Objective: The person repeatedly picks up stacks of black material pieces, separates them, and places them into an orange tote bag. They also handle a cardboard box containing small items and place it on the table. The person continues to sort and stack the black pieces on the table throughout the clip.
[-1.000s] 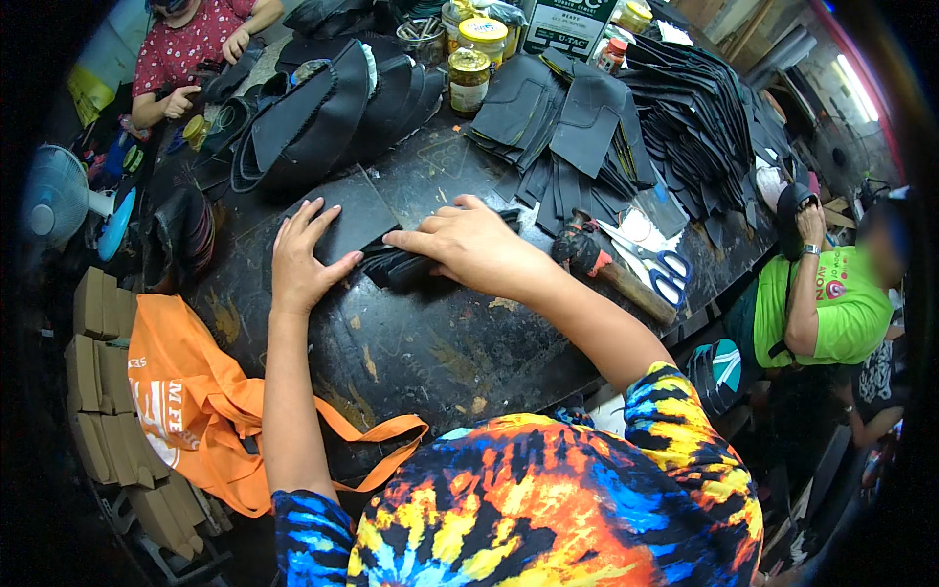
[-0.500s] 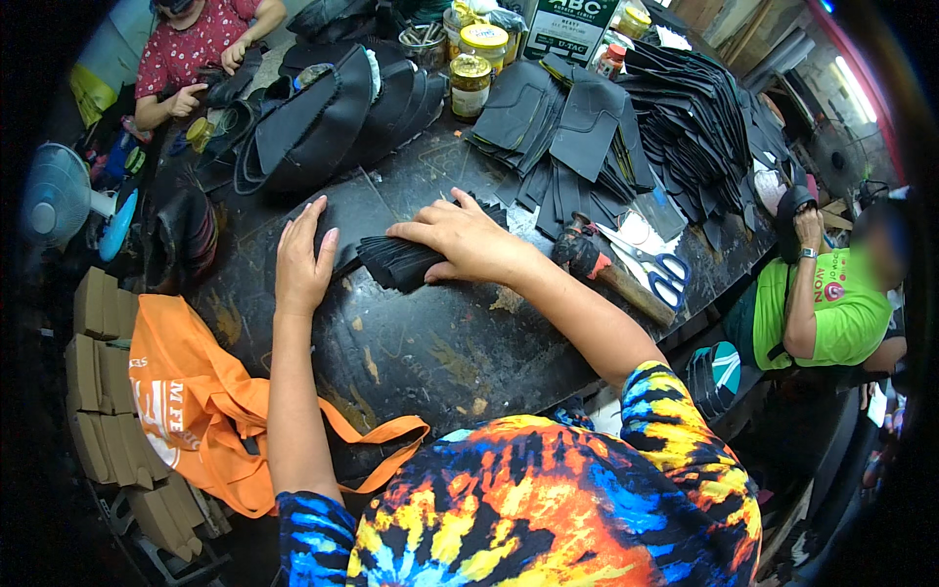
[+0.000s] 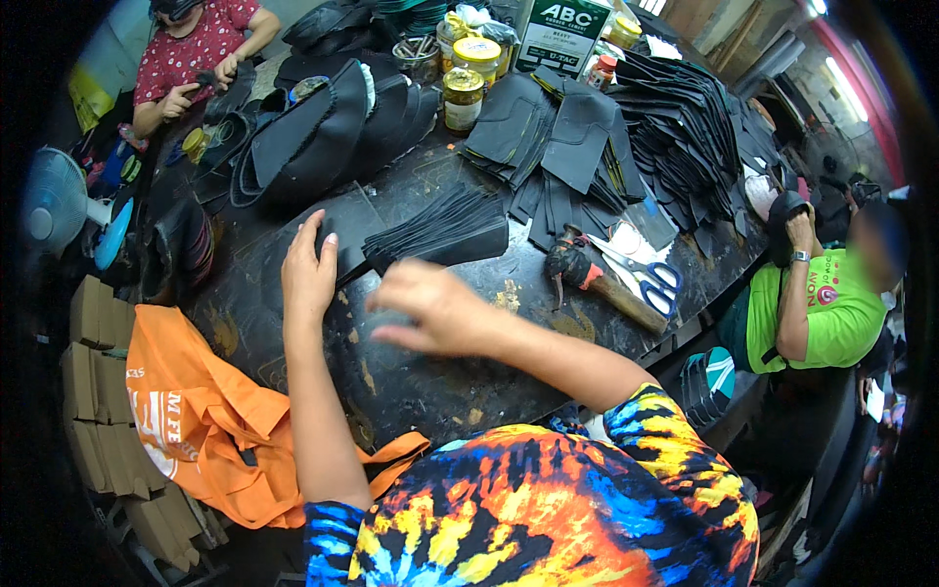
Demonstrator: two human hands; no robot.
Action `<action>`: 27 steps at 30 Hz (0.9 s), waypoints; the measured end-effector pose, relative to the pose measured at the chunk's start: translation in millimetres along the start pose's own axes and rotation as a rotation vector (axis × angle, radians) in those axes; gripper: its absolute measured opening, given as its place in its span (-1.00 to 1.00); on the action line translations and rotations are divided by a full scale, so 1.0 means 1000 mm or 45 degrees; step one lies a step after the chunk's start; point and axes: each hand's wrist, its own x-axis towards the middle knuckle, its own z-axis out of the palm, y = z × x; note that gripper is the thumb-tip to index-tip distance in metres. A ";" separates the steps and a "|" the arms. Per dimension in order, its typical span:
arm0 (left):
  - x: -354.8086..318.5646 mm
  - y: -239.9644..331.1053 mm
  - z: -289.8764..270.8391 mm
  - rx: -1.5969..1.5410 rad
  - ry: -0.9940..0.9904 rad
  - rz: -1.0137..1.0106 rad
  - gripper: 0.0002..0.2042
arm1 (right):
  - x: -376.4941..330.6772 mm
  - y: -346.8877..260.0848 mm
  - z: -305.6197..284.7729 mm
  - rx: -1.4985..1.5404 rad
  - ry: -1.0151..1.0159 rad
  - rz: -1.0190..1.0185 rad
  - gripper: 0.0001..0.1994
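Observation:
A fanned stack of black strips, perhaps leather or synthetic (image 3: 440, 230), lies on the dark worktable (image 3: 421, 391). My left hand (image 3: 308, 269) rests just left of it, fingers stretched out, over a flat dark sheet (image 3: 269, 256) that blends into the tabletop. My right hand (image 3: 430, 308) is in the air on the near side of the stack, apart from it. Motion blurs its fingers, but the thumb stands off from them and nothing shows between.
Right of the stack lie a hammer (image 3: 597, 279) and blue-handled scissors (image 3: 650, 284). Beyond are piled black cut pieces (image 3: 675, 137), jars (image 3: 463, 98) and a tin (image 3: 562, 39). An orange bag (image 3: 205, 401) hangs at the near left. People work at far left (image 3: 201, 49) and right (image 3: 831, 303).
My right hand has let go of the strip stack and pulled back toward me. The stack now lies uncovered, its strips spread in a fan. My left hand has barely moved.

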 end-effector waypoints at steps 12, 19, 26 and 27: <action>-0.019 0.006 0.018 0.294 0.172 0.163 -0.68 | -0.019 -0.009 0.076 0.161 -0.111 -0.068 -0.83; -0.018 0.012 0.018 0.342 0.157 0.142 -0.67 | -0.019 -0.006 0.068 0.315 -0.158 -0.023 -0.84; -0.017 0.015 0.019 0.366 0.141 0.128 -0.67 | -0.021 -0.008 0.063 0.334 -0.181 -0.033 -0.86; -0.017 0.016 0.019 0.364 0.138 0.124 -0.67 | -0.021 -0.008 0.063 0.343 -0.175 -0.033 -0.86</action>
